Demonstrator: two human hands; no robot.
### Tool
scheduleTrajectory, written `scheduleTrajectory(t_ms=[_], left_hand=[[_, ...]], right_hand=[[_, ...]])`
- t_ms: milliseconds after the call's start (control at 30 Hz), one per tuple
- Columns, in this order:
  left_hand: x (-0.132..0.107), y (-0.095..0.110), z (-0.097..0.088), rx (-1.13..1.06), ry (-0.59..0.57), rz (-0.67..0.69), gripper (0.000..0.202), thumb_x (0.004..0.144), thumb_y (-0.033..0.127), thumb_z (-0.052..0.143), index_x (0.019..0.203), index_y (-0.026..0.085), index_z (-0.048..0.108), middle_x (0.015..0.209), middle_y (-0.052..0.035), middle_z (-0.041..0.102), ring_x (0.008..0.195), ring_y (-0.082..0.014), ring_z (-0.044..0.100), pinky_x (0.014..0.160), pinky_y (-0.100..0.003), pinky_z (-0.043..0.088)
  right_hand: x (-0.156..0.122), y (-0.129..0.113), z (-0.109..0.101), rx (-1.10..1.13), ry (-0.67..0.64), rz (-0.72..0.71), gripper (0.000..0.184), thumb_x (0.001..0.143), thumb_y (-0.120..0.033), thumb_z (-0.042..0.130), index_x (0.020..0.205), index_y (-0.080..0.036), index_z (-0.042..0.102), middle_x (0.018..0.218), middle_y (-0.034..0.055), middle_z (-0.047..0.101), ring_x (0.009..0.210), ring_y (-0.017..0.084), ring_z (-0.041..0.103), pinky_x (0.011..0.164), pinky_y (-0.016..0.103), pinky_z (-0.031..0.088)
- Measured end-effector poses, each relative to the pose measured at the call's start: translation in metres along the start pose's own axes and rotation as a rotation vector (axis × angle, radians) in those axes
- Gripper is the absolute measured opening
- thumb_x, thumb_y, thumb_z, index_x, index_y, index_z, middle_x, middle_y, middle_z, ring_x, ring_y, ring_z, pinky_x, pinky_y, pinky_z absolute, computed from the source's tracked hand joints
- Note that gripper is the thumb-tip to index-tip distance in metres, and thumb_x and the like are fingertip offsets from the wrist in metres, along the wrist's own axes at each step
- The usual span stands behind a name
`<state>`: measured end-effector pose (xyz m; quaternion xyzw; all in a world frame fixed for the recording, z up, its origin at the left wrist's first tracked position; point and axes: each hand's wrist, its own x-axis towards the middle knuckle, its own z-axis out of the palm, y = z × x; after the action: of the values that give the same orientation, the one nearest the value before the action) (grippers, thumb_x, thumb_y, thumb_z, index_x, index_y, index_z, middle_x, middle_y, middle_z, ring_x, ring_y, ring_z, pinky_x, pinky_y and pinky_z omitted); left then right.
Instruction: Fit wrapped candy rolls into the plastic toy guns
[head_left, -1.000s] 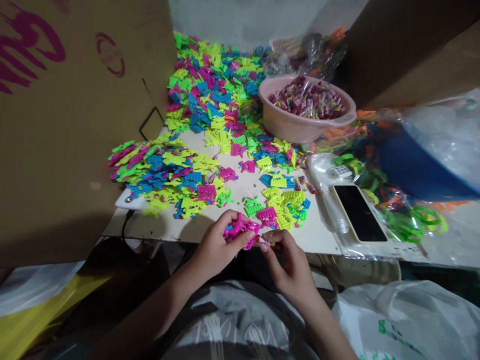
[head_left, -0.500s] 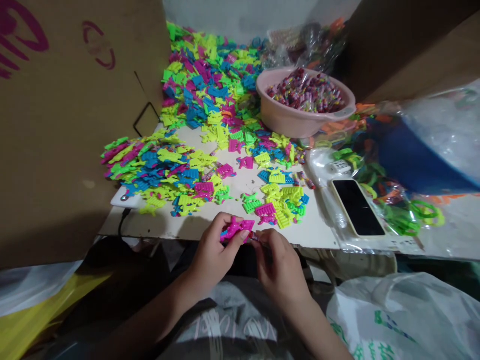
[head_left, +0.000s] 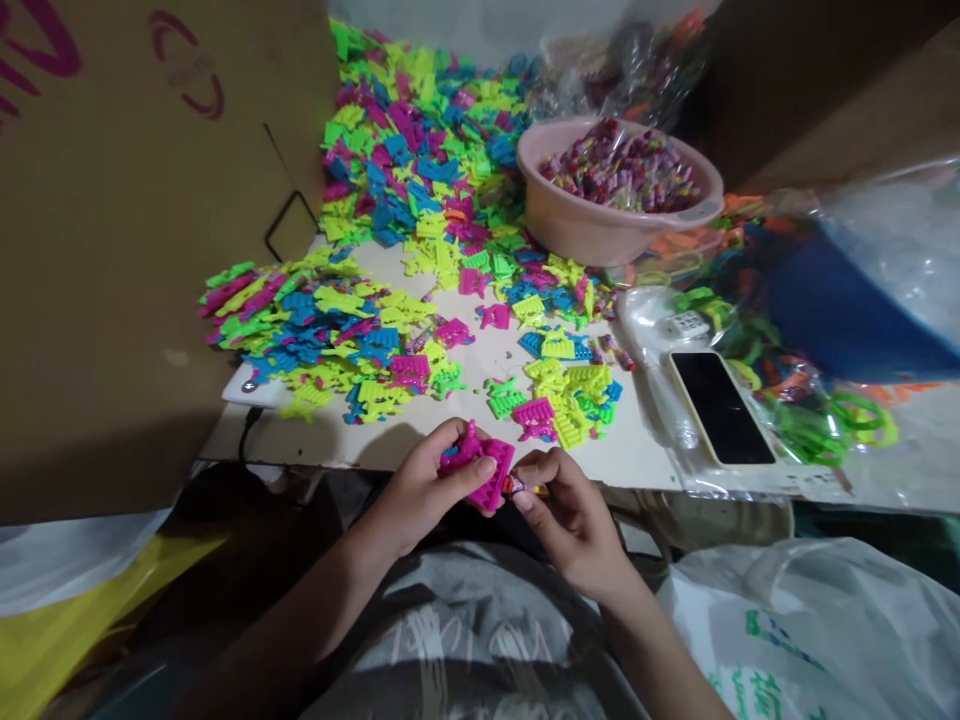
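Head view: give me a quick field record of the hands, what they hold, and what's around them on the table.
left hand: grips a pink plastic piece at the table's near edge
right hand: pinches a small wrapped candy against that piece
table: white top, strewn with loose plastic pieces in pink, blue, green, yellow
basin: pink, far right, full of small wrapped candies
phone: screen dark, lying flat right of the hands
cardboard: stands along the left side
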<state>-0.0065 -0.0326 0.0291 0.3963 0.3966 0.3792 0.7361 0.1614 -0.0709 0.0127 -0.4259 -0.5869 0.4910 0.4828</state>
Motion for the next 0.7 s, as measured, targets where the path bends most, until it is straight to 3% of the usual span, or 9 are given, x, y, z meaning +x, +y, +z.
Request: scheduleTrajectory(t_ms=[200, 400, 500, 600, 700], left_hand=[[-0.006, 0.0, 0.003, 0.175, 0.044, 0.105, 0.027, 0.084, 0.035, 0.067, 0.081, 0.019, 0.046, 0.071, 0.0054, 0.055, 0.054, -0.0077, 0.058, 0.055, -0.02, 0.05], [-0.006, -0.013, 0.003, 0.383, 0.188, 0.17, 0.017, 0.085, 0.028, 0.061, 0.085, 0.021, 0.046, 0.072, 0.0047, 0.058, 0.058, -0.0099, 0.06, 0.059, -0.022, 0.051], [0.002, -0.014, -0.003, 0.51, 0.201, 0.195, 0.011, 0.086, 0.027, 0.059, 0.091, 0.021, 0.051, 0.079, 0.0021, 0.063, 0.067, -0.0124, 0.064, 0.064, -0.023, 0.053], [0.013, 0.008, -0.017, 0.713, 0.242, 0.318, 0.014, 0.087, 0.028, 0.058, 0.099, 0.021, 0.06, 0.096, -0.0024, 0.07, 0.087, -0.0166, 0.068, 0.073, -0.024, 0.054], [0.025, 0.054, -0.043, 0.949, 0.439, 0.593, 0.018, 0.091, 0.028, 0.054, 0.103, 0.02, 0.065, 0.105, -0.005, 0.071, 0.099, -0.0194, 0.066, 0.089, -0.029, 0.051]], right_hand=[[-0.003, 0.003, 0.005, -0.198, -0.025, -0.063, 0.012, 0.096, -0.019, 0.048, 0.085, -0.024, 0.044, 0.08, 0.0006, 0.058, 0.074, 0.015, 0.056, 0.068, 0.026, 0.045], [0.0, 0.002, 0.01, -0.584, -0.002, -0.075, 0.012, 0.09, -0.015, 0.047, 0.082, -0.023, 0.044, 0.076, 0.0046, 0.061, 0.068, 0.02, 0.057, 0.061, 0.029, 0.041], [0.009, 0.005, 0.005, -0.559, -0.059, -0.034, 0.007, 0.092, -0.018, 0.046, 0.086, -0.022, 0.048, 0.08, 0.0057, 0.064, 0.072, 0.02, 0.06, 0.063, 0.029, 0.045], [0.022, 0.011, -0.016, -0.549, -0.044, -0.073, 0.012, 0.095, -0.028, 0.05, 0.105, -0.022, 0.054, 0.1, 0.008, 0.065, 0.091, 0.022, 0.062, 0.077, 0.033, 0.049], [0.033, 0.023, -0.054, -0.755, 0.246, -0.168, 0.024, 0.094, -0.036, 0.051, 0.114, -0.023, 0.055, 0.11, 0.0113, 0.063, 0.106, 0.027, 0.058, 0.091, 0.042, 0.046]])
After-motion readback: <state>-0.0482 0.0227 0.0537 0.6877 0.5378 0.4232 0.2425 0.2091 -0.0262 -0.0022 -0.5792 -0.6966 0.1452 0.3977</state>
